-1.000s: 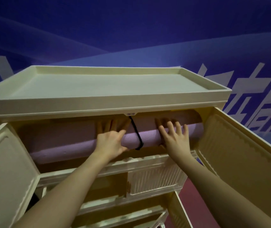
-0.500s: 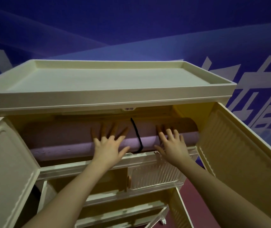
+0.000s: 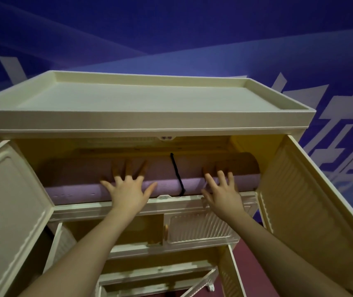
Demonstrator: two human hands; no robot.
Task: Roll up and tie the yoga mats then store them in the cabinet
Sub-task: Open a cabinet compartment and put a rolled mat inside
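blue wall [image 3: 171,35] behind cream cabinet [image 3: 145,123] | rolled purple mat [image 3: 81,187] in top compartment, black tie [image 3: 176,174] between my hands | left hand [image 3: 128,195], right hand [image 3: 225,194] flat, fingers spread on mat | mat deeper inside than before

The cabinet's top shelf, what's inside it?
A rolled purple yoga mat lies lengthwise inside the cabinet, tied around its middle with a black cord. The left hand and right hand press flat against it. Anything behind the mat is hidden.

Dim, bluish light from above; deep shadow inside the cabinet [image 3: 192,151] compartment. Soft focus throughout, wide-angle bending at the edges.
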